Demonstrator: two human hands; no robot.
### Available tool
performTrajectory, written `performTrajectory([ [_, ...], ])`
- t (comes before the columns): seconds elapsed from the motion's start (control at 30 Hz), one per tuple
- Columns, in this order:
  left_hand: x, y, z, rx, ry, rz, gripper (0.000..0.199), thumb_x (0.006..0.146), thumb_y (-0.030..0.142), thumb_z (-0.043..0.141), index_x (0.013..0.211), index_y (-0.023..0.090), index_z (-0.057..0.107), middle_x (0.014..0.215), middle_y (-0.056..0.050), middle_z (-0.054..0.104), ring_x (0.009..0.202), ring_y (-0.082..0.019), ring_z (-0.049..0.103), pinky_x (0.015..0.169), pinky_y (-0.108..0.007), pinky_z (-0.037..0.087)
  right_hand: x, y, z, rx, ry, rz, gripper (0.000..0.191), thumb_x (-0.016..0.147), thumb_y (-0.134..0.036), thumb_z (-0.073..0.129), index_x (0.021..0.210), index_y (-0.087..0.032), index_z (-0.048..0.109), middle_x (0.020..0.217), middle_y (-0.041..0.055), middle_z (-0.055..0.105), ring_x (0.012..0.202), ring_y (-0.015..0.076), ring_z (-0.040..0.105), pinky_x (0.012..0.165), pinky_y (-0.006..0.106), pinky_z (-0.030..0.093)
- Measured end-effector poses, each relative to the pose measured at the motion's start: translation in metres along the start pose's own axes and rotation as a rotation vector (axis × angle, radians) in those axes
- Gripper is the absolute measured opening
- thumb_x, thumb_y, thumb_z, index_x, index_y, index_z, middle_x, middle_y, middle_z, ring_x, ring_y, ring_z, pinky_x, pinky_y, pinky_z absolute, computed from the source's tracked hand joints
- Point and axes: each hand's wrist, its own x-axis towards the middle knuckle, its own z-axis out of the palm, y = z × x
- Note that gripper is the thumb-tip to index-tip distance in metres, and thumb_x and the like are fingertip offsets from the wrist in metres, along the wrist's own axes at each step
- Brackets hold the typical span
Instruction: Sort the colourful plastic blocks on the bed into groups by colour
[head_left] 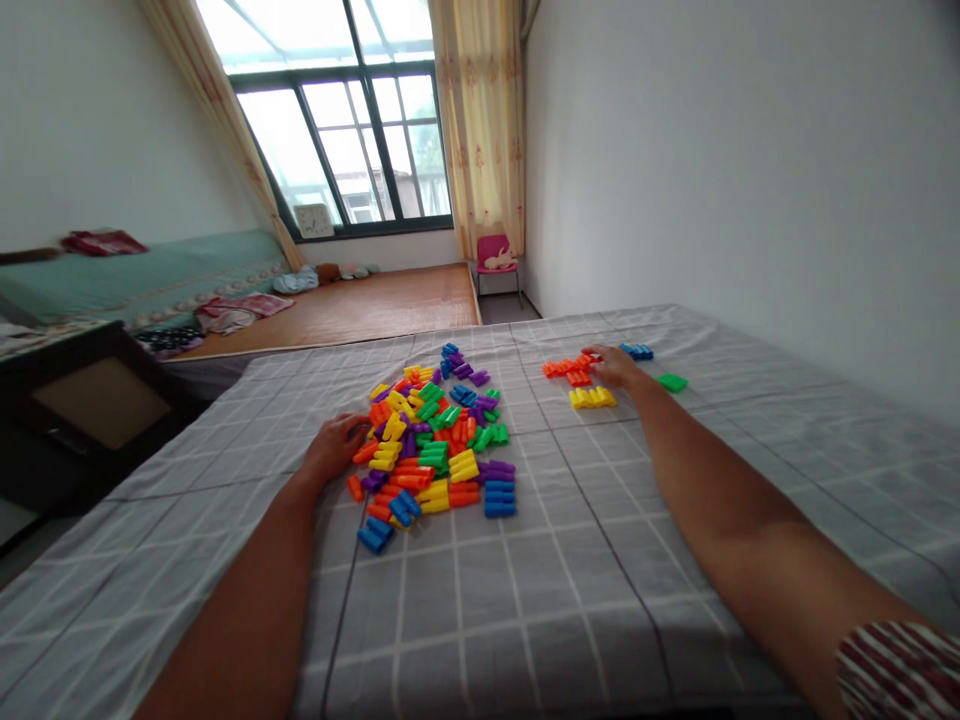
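A mixed pile of plastic pieces [431, 440] in orange, yellow, green, blue and purple lies on the grey checked sheet. My left hand [336, 445] rests at the pile's left edge, its fingers bent against orange pieces; whether it grips one is unclear. Farther right, my right hand [611, 366] reaches to a group of orange pieces [562, 369], fingertips at their right end. Yellow pieces [592, 398] lie just in front of that hand, blue pieces [637, 352] behind it, and a green piece [673, 382] to its right.
The sheet-covered surface [465, 610] runs up to a white wall on the right. Beyond it are a low wooden platform [360, 305] with cloths, a pink chair [495, 250] and a window with curtains. A dark cabinet [97, 410] stands at the left.
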Motion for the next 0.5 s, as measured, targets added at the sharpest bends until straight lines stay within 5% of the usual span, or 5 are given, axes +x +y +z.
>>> performTrajectory([
  [0.17,0.000,-0.002,0.000,0.005,0.003,-0.004,0.035,0.079,0.038,0.046,0.097,0.023,0.071,0.106,-0.007,0.071,0.098,-0.022,0.064,0.088,-0.031,0.050,-0.003,-0.003,0.004,-0.004,0.012,-0.004,0.050,0.076,-0.009,0.054,0.124,-0.017,0.064,0.126,0.0089,0.066,0.108,0.0215,0.064,0.100,0.033,0.045],
  [0.5,-0.001,0.002,0.000,0.009,-0.006,0.011,0.039,0.081,0.040,0.042,0.099,0.021,0.072,0.108,-0.008,0.071,0.099,-0.022,0.065,0.090,-0.031,0.049,-0.008,-0.011,0.007,0.091,0.078,0.115,0.036,0.081,-0.015,0.050,0.113,-0.014,0.068,0.111,0.0095,0.071,0.094,0.0201,0.066,0.082,0.029,0.052],
])
